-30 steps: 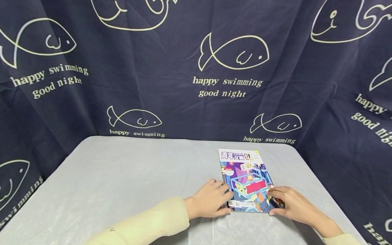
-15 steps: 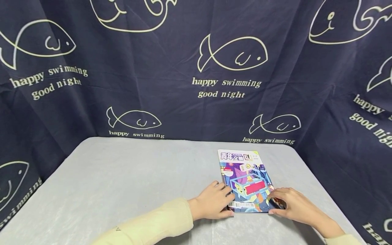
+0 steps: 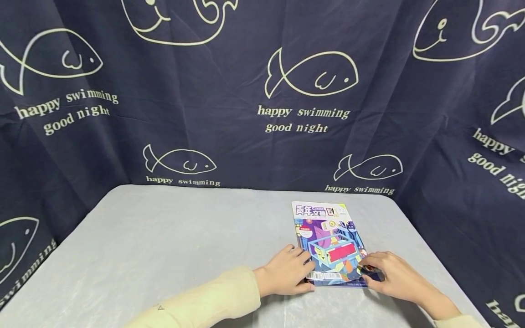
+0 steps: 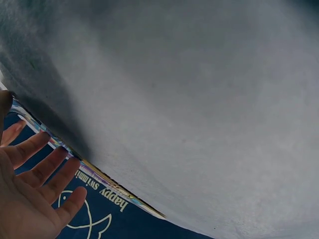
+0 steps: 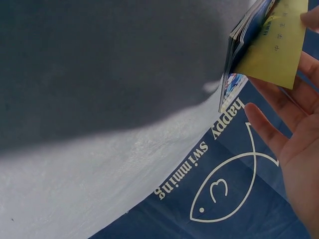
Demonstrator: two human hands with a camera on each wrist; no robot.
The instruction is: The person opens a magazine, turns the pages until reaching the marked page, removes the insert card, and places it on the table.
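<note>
Our left hand touches the magazine, fingers spread, toward the table's right edge; our right hand pinches its cover, just lifted off a dark page, so opening seems begun.

At your twelve o'clock: curtain, "happy swimming", "good night". Your magazine: "青年文摘" at its eleven o'clock, "22" at its one o'clock.
</note>
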